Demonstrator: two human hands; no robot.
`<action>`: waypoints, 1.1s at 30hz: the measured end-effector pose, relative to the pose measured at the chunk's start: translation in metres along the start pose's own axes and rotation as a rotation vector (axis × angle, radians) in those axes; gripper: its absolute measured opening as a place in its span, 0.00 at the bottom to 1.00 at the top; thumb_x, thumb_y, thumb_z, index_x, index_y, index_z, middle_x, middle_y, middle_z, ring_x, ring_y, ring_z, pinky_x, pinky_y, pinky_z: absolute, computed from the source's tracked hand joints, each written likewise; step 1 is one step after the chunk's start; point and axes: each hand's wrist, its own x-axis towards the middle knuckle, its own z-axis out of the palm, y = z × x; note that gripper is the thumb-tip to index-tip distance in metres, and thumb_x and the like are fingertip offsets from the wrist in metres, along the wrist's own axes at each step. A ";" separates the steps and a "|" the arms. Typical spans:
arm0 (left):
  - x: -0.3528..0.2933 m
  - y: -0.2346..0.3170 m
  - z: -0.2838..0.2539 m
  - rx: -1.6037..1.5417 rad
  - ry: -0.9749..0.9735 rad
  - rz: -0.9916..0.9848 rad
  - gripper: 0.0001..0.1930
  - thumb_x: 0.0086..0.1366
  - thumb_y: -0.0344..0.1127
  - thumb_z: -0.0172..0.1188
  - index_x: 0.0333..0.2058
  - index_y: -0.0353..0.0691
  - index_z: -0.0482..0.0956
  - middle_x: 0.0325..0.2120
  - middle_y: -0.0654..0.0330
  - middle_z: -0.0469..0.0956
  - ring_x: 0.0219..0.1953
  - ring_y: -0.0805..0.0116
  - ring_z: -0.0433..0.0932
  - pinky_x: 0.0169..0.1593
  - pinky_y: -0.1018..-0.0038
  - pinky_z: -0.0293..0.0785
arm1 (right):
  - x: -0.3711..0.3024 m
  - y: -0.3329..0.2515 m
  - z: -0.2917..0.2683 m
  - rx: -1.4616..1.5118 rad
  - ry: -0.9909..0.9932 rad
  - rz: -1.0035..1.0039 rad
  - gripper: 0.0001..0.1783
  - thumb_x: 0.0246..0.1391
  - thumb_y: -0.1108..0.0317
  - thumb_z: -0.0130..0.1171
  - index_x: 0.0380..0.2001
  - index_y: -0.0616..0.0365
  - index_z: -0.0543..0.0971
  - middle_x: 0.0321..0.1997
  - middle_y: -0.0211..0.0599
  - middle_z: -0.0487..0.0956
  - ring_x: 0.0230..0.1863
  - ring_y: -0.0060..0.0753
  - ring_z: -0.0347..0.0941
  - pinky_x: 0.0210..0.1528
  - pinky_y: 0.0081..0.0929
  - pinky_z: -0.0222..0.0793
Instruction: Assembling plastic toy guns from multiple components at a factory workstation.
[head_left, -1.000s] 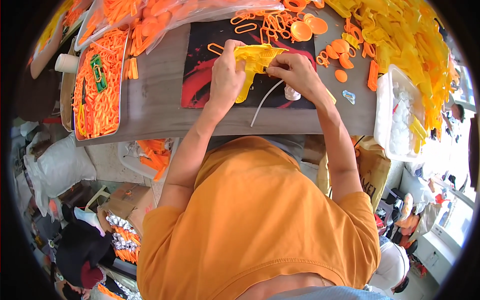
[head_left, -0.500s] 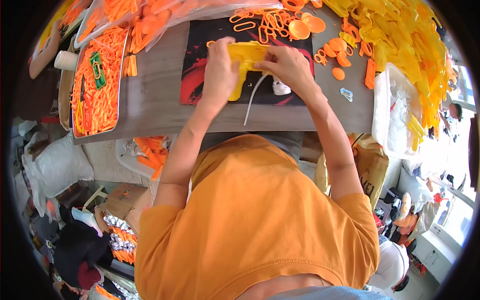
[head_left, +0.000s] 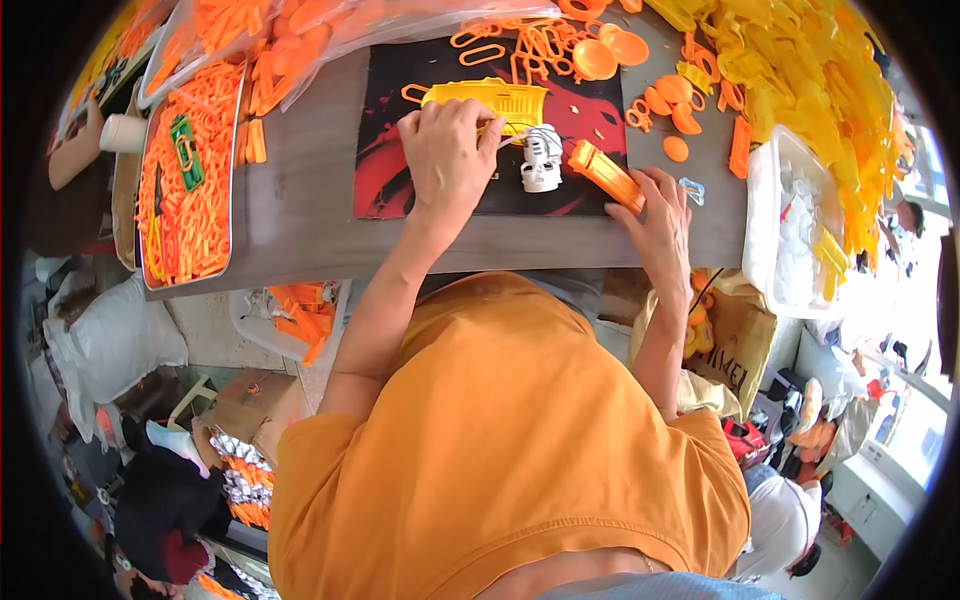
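Observation:
A yellow, gun-shaped plastic shell [head_left: 515,100] lies on the black-and-red mat [head_left: 385,150], its ribbed barrel part showing and its lower part hidden by my fingers. My left hand [head_left: 450,160] is closed over its near edge. Right of it, a white plastic mechanism [head_left: 541,165] with thin wires stands against the shell. My right hand [head_left: 660,225] grips the near end of a long orange plastic piece [head_left: 603,172], tilted over the mat's right edge. A thin orange loop [head_left: 413,93] touches the shell's left end.
Orange rings and discs [head_left: 595,60] lie behind the mat. A tray of small orange parts [head_left: 232,240] sits left, near a paper cup [head_left: 122,133] and another person's arm [head_left: 78,150]. Yellow shells [head_left: 800,70] heap up right, above a white bin [head_left: 765,230]. A small blue clear piece [head_left: 692,190] lies by my right hand.
The yellow shell has been lowered onto the mat, still under my left hand. My right hand has left it, moved right and nearer me, and now holds the orange piece. The white mechanism is uncovered.

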 end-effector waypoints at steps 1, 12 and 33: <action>0.002 0.000 0.001 0.011 -0.008 -0.016 0.08 0.58 0.39 0.65 0.29 0.43 0.78 0.26 0.64 0.78 0.35 0.63 0.74 0.45 0.64 0.61 | -0.002 0.001 0.002 0.071 0.011 0.009 0.25 0.46 0.61 0.71 0.47 0.61 0.78 0.48 0.40 0.78 0.48 0.37 0.72 0.51 0.32 0.67; 0.009 0.004 0.002 0.103 -0.057 0.001 0.06 0.58 0.36 0.64 0.29 0.42 0.79 0.28 0.61 0.79 0.35 0.62 0.76 0.45 0.65 0.63 | 0.072 -0.051 0.016 1.065 0.225 0.102 0.22 0.48 0.74 0.68 0.47 0.62 0.75 0.41 0.35 0.79 0.34 0.25 0.74 0.37 0.23 0.72; -0.020 -0.011 -0.046 -0.330 -0.034 -0.150 0.23 0.53 0.24 0.66 0.49 0.38 0.72 0.41 0.54 0.77 0.44 0.49 0.74 0.52 0.61 0.70 | 0.048 -0.117 0.064 0.006 0.180 -0.642 0.14 0.42 0.74 0.60 0.36 0.50 0.80 0.44 0.28 0.72 0.49 0.34 0.67 0.57 0.41 0.54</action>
